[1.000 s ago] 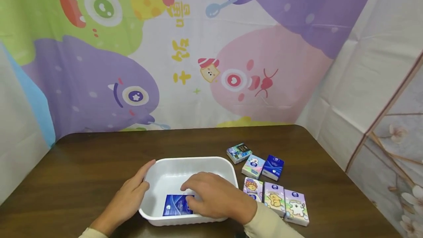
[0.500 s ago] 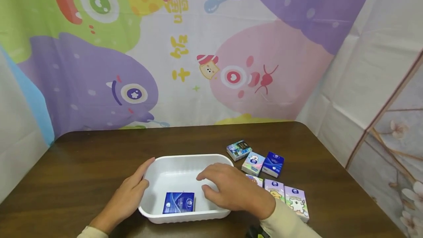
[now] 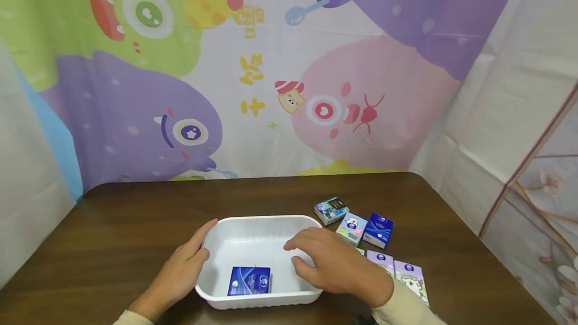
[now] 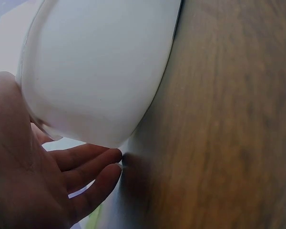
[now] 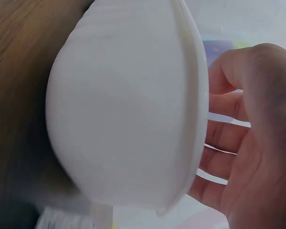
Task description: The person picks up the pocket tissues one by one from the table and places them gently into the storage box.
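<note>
A white plastic tray [image 3: 266, 218] stands on the table, with one dark blue tissue pack [image 3: 249, 281] lying flat inside near its front wall. My left hand [image 3: 182, 265] rests along the tray's left end, thumb at the rim. In the left wrist view its fingers [image 4: 93, 164] reach past the tray's outer corner, close to the tabletop. Over the tray's right end hovers my right hand [image 3: 331, 265], fingers loosely bent, thumb apart and nothing held. The right wrist view shows that hand's fingers [image 5: 224, 136] beyond the tray's rim, partly hidden by its wall.
To the tray's right lie a dark patterned pack [image 3: 331, 210], a pastel pack [image 3: 352, 228], another blue pack [image 3: 378, 230] and several lilac cartoon packs [image 3: 411, 281], partly covered by my right forearm. A printed cartoon curtain [image 3: 266, 154] hangs behind the wooden table [image 3: 149, 209].
My right hand has drawn back to the right from the blue tissue pack, leaving it in the tray. My left hand keeps its place at the tray's left end.
</note>
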`<act>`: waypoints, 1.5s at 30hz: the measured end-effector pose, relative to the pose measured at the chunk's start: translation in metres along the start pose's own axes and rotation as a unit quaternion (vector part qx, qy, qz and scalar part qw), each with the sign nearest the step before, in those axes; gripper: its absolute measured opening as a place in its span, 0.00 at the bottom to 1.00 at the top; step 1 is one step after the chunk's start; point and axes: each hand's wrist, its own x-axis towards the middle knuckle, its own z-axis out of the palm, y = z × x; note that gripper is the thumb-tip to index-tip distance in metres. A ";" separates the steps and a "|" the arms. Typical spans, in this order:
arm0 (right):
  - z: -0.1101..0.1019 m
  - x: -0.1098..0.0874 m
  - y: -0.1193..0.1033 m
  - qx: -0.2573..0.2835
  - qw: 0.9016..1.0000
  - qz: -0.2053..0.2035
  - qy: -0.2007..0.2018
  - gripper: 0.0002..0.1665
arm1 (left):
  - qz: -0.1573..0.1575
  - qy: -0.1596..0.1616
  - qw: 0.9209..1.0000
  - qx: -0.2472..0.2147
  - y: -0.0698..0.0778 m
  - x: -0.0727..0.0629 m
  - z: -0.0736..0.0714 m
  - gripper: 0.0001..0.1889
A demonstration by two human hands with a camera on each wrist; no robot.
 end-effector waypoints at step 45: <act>-0.032 -0.017 0.042 0.017 0.994 0.083 0.062 0.11 | -0.009 -0.011 1.000 -0.008 -0.001 0.001 0.000 0.31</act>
